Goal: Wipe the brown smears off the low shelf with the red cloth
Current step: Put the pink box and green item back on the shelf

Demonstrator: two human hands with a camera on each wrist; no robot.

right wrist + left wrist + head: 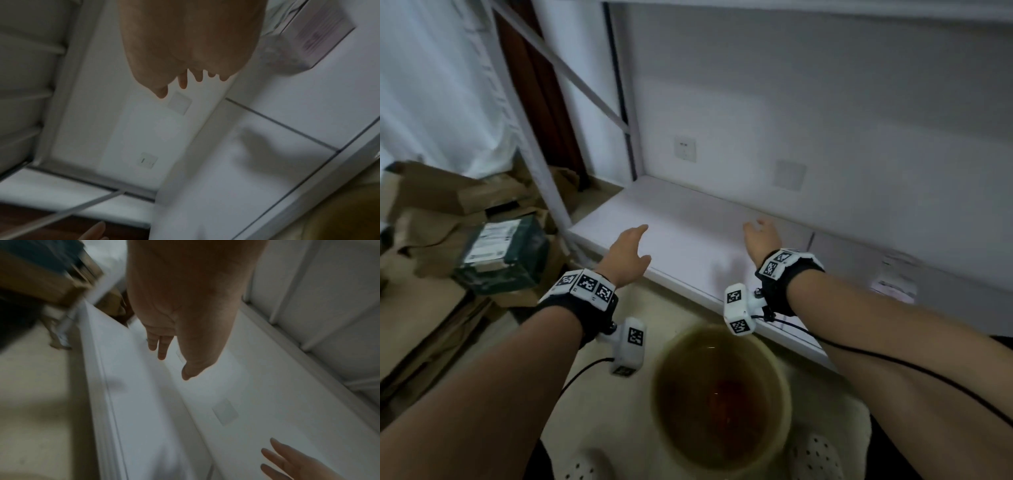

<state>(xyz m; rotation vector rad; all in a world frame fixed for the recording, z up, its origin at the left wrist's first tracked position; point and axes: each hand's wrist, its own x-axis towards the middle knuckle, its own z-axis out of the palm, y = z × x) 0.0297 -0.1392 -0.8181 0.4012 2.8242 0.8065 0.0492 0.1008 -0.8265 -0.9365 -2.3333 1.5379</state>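
Both hands reach out over the low white shelf (688, 240), and neither holds anything. The left hand (628, 255) has its fingers (162, 345) straight and close together, thumb set a little apart, palm down just above the shelf near its front edge; whether it touches the surface cannot be told. The right hand (762, 240) is further in over the shelf, toward the back wall, with its fingers (183, 82) loosely spread and hanging down, palm also facing the board. A shadow of that hand lies on the shelf just below its wrist.

No brown smears can be made out on the shelf around either hand; the wrist views are blurred. The red cloth (726, 394) is well behind both hands, close to the person's body, sunk as a reddish patch in the murky brown water of a round bucket (782, 370) that stands on the floor between the forearms.

Out past the left hand, cardboard boxes (431, 205) and a dark green box (510, 253) lie on the floor. Beyond the fingertips, a wall socket (685, 148) sits in the back wall
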